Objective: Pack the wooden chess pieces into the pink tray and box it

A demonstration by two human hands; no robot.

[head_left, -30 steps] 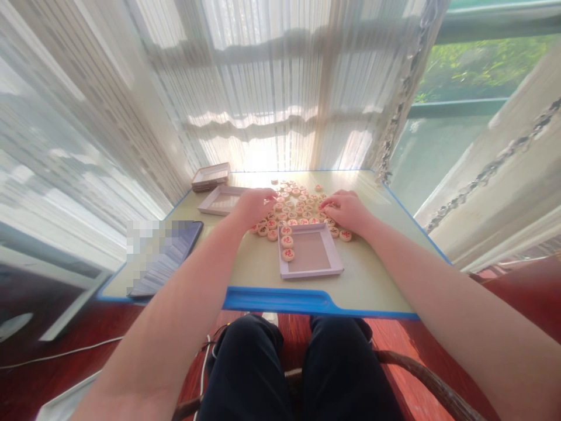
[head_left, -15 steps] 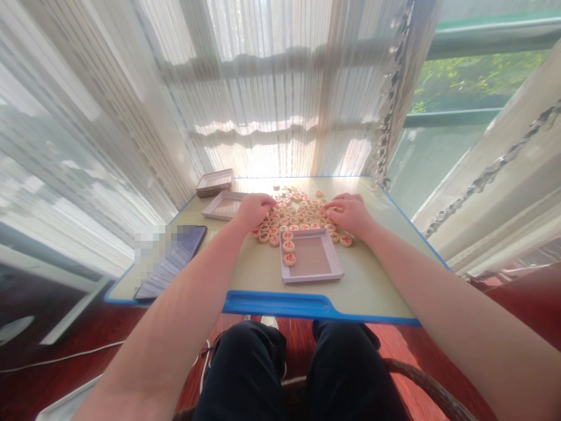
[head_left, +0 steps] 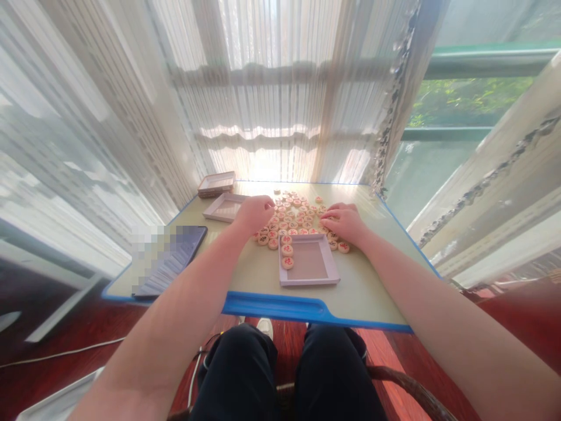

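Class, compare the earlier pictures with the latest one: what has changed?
The camera view has shifted, so the tabletop sits slightly lower. The left hand and right hand show only slight finger shifts; I cannot tell whether either took or released a piece. Unchanged: three red-marked xiangqi pieces down the left side of the near box, and the far-left stack.

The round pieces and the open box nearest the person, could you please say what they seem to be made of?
The round pieces look like smooth wood or plastic, given their pale, rounded edges; I cannot tell which. The open box is probably matte cardboard, judging by its thin, straight walls.
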